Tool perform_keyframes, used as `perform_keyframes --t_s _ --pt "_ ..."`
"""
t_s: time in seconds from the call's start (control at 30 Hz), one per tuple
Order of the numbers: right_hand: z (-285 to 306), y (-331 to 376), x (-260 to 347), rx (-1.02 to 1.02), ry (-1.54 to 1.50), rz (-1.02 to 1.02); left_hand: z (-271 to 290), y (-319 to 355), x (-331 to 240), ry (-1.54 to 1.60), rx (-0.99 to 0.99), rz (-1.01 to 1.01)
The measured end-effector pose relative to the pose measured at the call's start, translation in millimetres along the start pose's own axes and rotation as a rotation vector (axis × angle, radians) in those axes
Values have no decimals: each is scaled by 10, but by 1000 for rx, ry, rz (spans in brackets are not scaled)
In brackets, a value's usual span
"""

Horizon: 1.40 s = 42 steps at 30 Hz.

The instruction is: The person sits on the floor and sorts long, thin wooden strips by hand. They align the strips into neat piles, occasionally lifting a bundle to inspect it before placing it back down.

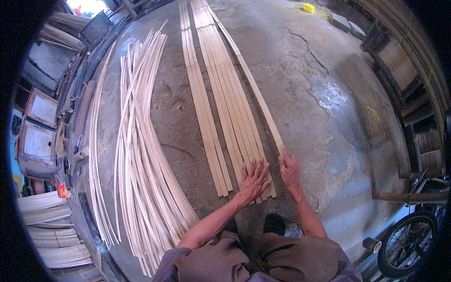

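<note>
Long, flat bamboo strips [225,94] lie side by side on the floor ahead of me, pressed close into a panel. My left hand [254,181] rests flat on their near ends, fingers spread. In my right hand [289,168] is the near end of a single bamboo strip [263,104], its fingers closed round it. That strip slants away from the panel's right edge, and its far end meets the panel near the top. Left of the panel, apart from it by a narrow gap, runs a smaller group of strips [204,113].
A loose heap of thin pale strips [141,141] spreads on the floor to the left. Bundled strips [54,230] and dark poles [84,103] line the left wall. A wheel [408,244] stands at the lower right. Far off sits a yellow object [308,7].
</note>
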State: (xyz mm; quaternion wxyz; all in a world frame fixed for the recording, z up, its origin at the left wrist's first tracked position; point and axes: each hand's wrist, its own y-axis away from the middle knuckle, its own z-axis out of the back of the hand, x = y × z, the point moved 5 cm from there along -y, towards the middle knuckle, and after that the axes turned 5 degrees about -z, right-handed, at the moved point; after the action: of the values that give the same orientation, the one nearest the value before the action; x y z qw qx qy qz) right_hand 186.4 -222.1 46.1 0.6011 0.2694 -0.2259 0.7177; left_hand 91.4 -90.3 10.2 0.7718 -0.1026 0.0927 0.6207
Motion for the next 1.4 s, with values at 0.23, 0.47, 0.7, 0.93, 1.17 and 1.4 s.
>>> perform_keyframes --t_s 0.23,0.47,0.7,0.93,1.17,1.4 --pt "-81 13 -89 231 -440 -164 43 6 -19 -1 -53 -21" --pt "-87 171 -66 76 -110 -41 22 -18 -12 13 28 13" --pt "-303 232 -127 104 -154 13 24 -31 -12 33 29 25" --pt "-93 293 162 43 -235 3 -15 -8 22 51 35 33" --pt "-64 468 624 -110 -401 322 -63 48 273 193 -89 49" --pt "-610 488 979 203 -504 -20 569 -60 938 903 -515 571"
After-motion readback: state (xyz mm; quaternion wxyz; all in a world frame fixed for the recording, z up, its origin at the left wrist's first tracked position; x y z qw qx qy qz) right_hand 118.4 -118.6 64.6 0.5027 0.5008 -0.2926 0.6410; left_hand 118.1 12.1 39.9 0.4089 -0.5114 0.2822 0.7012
